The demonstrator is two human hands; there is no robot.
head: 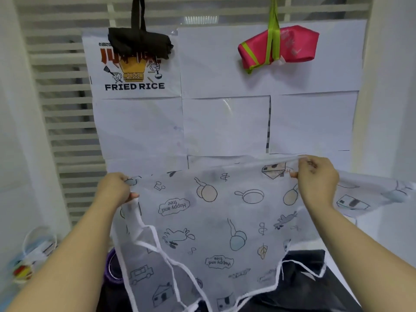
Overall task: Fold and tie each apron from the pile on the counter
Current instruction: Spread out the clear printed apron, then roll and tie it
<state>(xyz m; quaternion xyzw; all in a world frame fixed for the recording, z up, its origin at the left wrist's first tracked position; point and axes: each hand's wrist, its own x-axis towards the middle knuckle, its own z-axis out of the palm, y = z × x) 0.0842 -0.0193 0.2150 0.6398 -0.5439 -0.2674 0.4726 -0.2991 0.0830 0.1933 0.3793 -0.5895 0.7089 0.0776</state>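
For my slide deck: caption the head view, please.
Left hand and right hand pinch a white cartoon-print apron spread open; a folded black apron and a folded pink apron hang above.

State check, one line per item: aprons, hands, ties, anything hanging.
printed apron: unfolded, held up spread between both hands, print upside down.
left hand: pinches the printed apron's edge.
right hand: pinches its upper edge.
white ties: untied, dangling.
black bundle: folded, hanging by its strap.
pink bundle: folded, bound with a green strap, hanging.
dark fabric: loose, lying below the printed apron.
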